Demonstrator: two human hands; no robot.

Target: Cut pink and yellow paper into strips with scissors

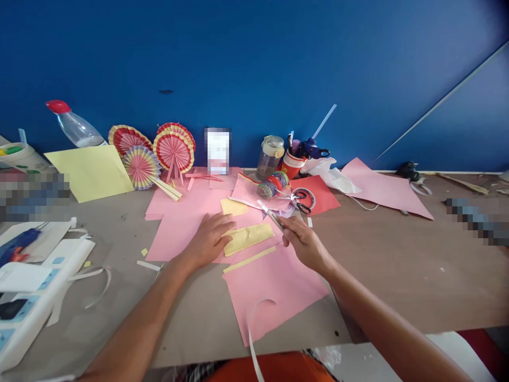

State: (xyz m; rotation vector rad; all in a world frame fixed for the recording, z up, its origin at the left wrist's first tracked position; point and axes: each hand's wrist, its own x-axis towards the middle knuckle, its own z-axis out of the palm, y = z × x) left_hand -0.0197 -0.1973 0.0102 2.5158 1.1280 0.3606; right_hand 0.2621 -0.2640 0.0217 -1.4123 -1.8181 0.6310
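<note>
My left hand [209, 239] lies flat with fingers stretched out, pressing on the left end of a folded yellow paper strip [248, 237] that rests on pink paper sheets [178, 223]. My right hand [304, 241] is closed around a thin metal tool with a silvery blade [271, 215], which points up and left over the strip's right end. A narrow yellow strip [249, 259] lies just below the folded piece. A small yellow piece [234, 207] sits above my left hand. Another pink sheet [272, 289] lies nearer to me.
Scissors [299, 200] and a roll of tape [272, 185] lie behind my right hand. Pleated paper fans [159, 151], a jar [271, 156], a red cup of tools [293, 162], a bottle [75, 126] and a yellow sheet [90, 171] line the blue wall. White paper strips [91, 276] lie left.
</note>
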